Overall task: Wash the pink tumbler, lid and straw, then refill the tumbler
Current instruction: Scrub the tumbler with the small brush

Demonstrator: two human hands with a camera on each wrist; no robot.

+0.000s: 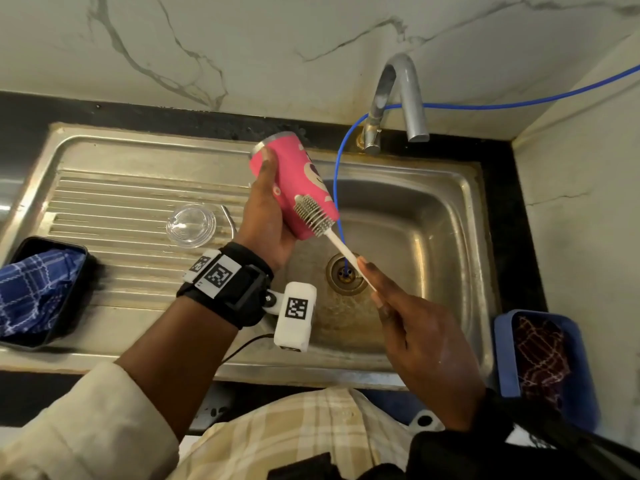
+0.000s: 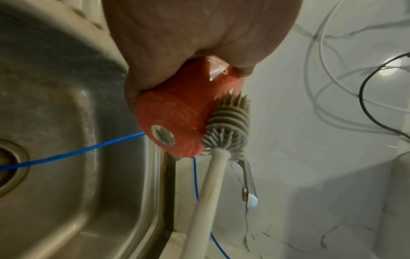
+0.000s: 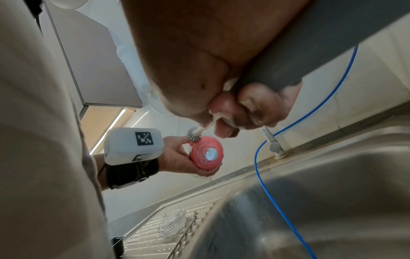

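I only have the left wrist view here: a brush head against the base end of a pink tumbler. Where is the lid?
Observer: The clear lid lies on the sink's ribbed drainboard, left of the basin.
Operator: Which hand has the brush?
Observer: The right hand grips the white brush handle; the left hand holds the tumbler tilted over the basin.
Operator: Is the tap running?
Observer: No water shows at the tap spout.
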